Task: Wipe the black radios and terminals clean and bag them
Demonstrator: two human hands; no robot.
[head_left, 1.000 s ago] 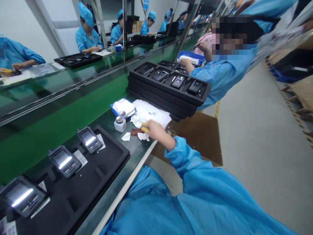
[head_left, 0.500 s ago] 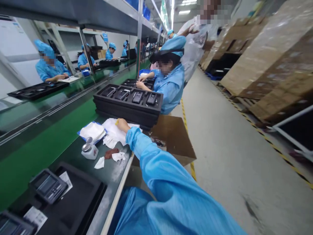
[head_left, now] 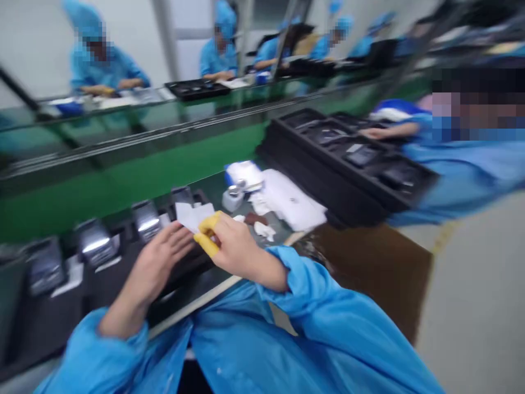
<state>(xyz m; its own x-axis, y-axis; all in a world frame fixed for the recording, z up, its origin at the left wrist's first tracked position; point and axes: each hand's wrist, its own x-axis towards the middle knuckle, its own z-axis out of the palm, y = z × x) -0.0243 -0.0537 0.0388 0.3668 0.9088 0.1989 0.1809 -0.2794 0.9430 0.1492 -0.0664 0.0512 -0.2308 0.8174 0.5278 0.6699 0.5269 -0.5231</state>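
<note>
My right hand [head_left: 235, 243], with yellow finger cots on thumb and forefinger, pinches a thin white wipe [head_left: 189, 216] above the workbench. Close to its left, my left hand [head_left: 159, 260] has its fingers stretched out; whether they touch the wipe I cannot tell. Under and beyond my hands lies a black foam tray [head_left: 102, 290] with several dark handheld devices [head_left: 95, 242] in a row, white slips beside them. Behind my right hand stand a small white dispenser bottle [head_left: 232, 200] with a metal top and a blue-edged stack of white wipes [head_left: 246, 172].
White sheets [head_left: 293, 200], crumpled scraps [head_left: 265, 231] and a brown piece [head_left: 256, 219] lie on the bench. Stacked black trays [head_left: 320, 175] stand at the right, near a co-worker's hand [head_left: 375, 133]. Below the bench edge is an open cardboard box [head_left: 377, 273]. More co-workers sit across the line.
My right hand has come back from the white sheets and now holds a white wipe. My left hand has entered the view, which has turned left toward the device tray.
</note>
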